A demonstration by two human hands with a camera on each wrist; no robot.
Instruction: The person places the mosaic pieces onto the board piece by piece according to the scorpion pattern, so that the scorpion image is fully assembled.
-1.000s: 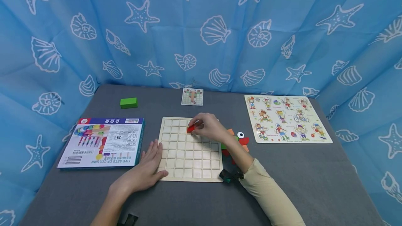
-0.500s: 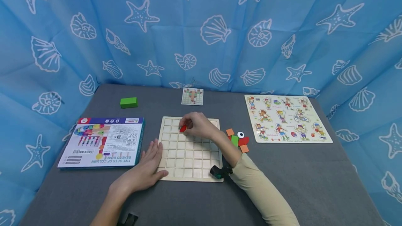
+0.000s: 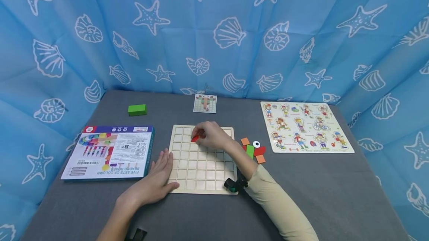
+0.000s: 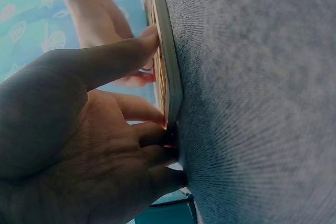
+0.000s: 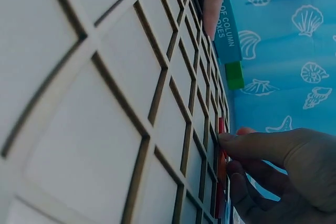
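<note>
A pale wooden grid board (image 3: pixel 201 175) lies on the grey table in the head view. Near its back edge, my right hand (image 3: pixel 212 135) pinches a small red piece (image 3: pixel 194 139) low over the cells. In the right wrist view, the thumb and fingers of that right hand (image 5: pixel 273 169) meet at red pieces (image 5: pixel 221 125) along the board; their outlines are partly hidden. My left hand (image 3: pixel 152 183) rests against the board's left edge with its fingers extended. The left wrist view has its thumb (image 4: pixel 144 45) on the board's edge and the other fingers at its side.
Right of the board lie loose orange (image 3: pixel 260 158), green (image 3: pixel 250 151) and red pieces (image 3: pixel 259 151), with a white eye disc (image 3: pixel 256 144). A pattern card (image 3: pixel 205 103) and green block (image 3: pixel 137 110) sit behind. A box (image 3: pixel 107 153) is left, a picture puzzle (image 3: pixel 315 150) right.
Over the first half second my right hand moved left across the board with the red piece. Since then it has stayed nearly in place. My left hand has not moved.
</note>
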